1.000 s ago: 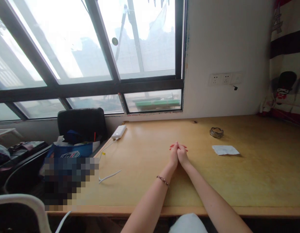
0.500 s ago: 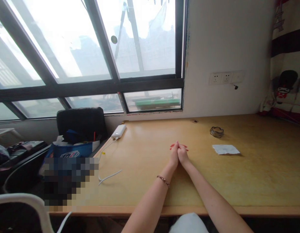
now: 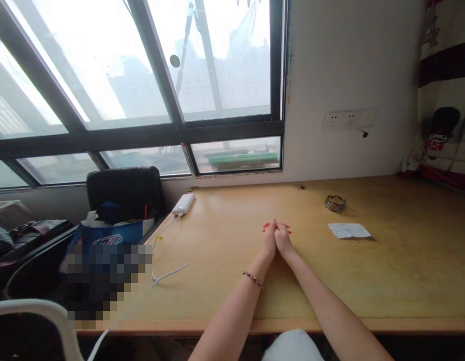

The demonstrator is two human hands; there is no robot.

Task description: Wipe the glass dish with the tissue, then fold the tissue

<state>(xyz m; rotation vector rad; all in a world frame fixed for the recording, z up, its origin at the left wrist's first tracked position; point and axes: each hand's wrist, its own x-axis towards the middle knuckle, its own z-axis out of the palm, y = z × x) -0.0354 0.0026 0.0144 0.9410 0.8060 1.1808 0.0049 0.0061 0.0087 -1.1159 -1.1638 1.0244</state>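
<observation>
My left hand (image 3: 269,241) and my right hand (image 3: 284,240) rest together in the middle of a yellow wooden desk (image 3: 224,286). Their palms are pressed together and the fingers are interlaced, with red nails showing at the tips. Neither hand holds anything. A beaded bracelet (image 3: 252,279) circles my left wrist. Closest on the right is a folded white paper (image 3: 349,230), and a little beyond it sits a small metal ring-shaped object (image 3: 335,203). Both lie apart from my hands.
A white power bank (image 3: 183,204) lies at the desk's far left corner, its white cable (image 3: 168,273) trailing along the left edge. A black chair (image 3: 125,190) holding a blue bag (image 3: 104,234) stands left of the desk. Wall sockets (image 3: 348,119) sit above the desk, beside a large window (image 3: 142,75).
</observation>
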